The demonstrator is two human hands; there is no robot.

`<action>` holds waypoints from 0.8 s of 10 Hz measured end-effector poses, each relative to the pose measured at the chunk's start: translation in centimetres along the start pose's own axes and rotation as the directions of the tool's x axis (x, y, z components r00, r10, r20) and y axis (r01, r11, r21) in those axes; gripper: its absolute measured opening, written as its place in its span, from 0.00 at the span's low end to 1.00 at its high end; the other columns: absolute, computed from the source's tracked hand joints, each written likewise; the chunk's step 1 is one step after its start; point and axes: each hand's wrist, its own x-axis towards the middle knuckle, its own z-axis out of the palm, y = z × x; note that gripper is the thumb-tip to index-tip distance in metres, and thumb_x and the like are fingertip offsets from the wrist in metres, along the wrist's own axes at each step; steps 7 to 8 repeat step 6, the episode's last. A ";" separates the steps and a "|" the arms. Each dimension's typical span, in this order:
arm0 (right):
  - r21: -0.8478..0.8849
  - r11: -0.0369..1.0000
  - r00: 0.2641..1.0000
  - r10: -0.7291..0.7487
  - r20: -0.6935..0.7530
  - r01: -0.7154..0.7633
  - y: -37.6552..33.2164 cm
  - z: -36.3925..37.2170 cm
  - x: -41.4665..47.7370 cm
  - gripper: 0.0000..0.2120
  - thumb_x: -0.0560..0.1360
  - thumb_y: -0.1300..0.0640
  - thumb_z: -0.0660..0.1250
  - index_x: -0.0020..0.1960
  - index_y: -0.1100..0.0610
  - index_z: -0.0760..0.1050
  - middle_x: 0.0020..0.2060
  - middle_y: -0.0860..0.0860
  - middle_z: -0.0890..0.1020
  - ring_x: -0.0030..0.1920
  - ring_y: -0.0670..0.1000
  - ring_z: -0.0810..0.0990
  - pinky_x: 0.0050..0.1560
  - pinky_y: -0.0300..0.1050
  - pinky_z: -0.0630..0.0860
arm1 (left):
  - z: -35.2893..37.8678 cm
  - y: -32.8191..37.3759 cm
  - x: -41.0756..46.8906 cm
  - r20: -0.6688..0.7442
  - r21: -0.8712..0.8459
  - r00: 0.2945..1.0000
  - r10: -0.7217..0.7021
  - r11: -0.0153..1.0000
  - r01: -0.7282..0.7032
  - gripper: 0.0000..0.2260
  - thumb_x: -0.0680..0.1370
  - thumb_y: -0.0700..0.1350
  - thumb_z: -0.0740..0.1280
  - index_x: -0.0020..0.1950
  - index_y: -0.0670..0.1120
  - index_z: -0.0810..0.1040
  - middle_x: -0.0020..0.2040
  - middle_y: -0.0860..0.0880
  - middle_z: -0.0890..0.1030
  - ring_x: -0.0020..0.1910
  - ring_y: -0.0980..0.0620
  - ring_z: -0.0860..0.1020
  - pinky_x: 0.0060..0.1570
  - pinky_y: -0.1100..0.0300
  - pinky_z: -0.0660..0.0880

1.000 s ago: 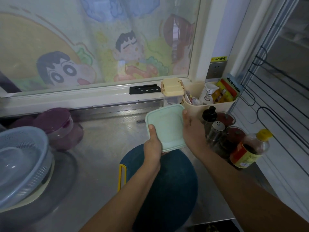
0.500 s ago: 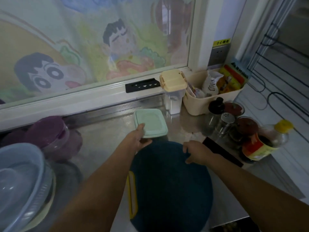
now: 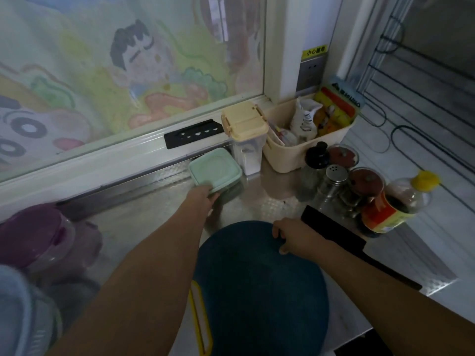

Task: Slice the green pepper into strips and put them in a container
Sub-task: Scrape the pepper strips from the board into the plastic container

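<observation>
Steel counter (image 3: 144, 222) is shown. The mint container (image 3: 218, 168) is set at 11 o'clock from the blue cutting board (image 3: 257, 291), its near edge gripped by the left hand (image 3: 204, 196); the board's 1 o'clock rim is pinched by the right hand (image 3: 295, 235).

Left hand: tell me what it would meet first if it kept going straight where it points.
The left hand holds the mint container; past that, likely the clear canister with the cream lid, though depth is unclear.

Blurred blue basket (image 3: 15, 312) — cut off left, knife (image 3: 331, 228) partly hidden
</observation>
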 end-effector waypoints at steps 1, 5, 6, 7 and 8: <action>-0.018 1.000 0.999 0.017 -0.042 -0.018 0.1 0.6 -0.4 0.18 0.69 0.58 0.72 0.55 0.53 0.71 0.51 0.50 0.72 0.51 0.51 0.73 0.50 0.45 0.72 | 0.0 0.4 0.5 0.122 -0.234 0.984 -0.129 0.960 0.155 0.18 0.80 0.32 0.57 0.69 0.27 0.62 0.70 0.31 0.65 0.66 0.38 0.69 0.33 0.76 0.71; -0.036 0.999 0.994 -0.009 -0.107 0.005 -1.1 0.6 -2.0 0.14 0.77 0.58 0.63 0.62 0.57 0.74 0.60 0.54 0.73 0.59 0.52 0.73 0.53 0.37 0.67 | -2.7 0.4 -2.5 0.110 0.132 0.989 -0.096 0.988 0.081 0.05 0.79 0.39 0.59 0.44 0.39 0.68 0.39 0.43 0.70 0.38 0.47 0.72 0.43 0.56 0.72; -0.050 0.999 0.999 0.013 -0.033 -0.015 -1.9 -0.8 -2.3 0.15 0.78 0.56 0.63 0.61 0.63 0.75 0.60 0.57 0.75 0.60 0.54 0.73 0.56 0.39 0.68 | -2.5 1.0 -4.8 0.149 0.310 0.989 0.002 0.949 -0.049 0.04 0.79 0.40 0.59 0.50 0.40 0.71 0.41 0.44 0.75 0.41 0.47 0.76 0.50 0.55 0.73; -0.050 0.999 0.999 0.013 -0.033 -0.015 -1.9 -0.8 -2.3 0.15 0.78 0.56 0.63 0.61 0.63 0.75 0.60 0.57 0.75 0.60 0.54 0.73 0.56 0.39 0.68 | -2.5 1.0 -4.8 0.149 0.310 0.989 0.002 0.949 -0.049 0.04 0.79 0.40 0.59 0.50 0.40 0.71 0.41 0.44 0.75 0.41 0.47 0.76 0.50 0.55 0.73; -0.050 0.999 0.999 0.013 -0.033 -0.015 -1.9 -0.8 -2.3 0.15 0.78 0.56 0.63 0.61 0.63 0.75 0.60 0.57 0.75 0.60 0.54 0.73 0.56 0.39 0.68 | -2.5 1.0 -4.8 0.149 0.310 0.989 0.002 0.949 -0.049 0.04 0.79 0.40 0.59 0.50 0.40 0.71 0.41 0.44 0.75 0.41 0.47 0.76 0.50 0.55 0.73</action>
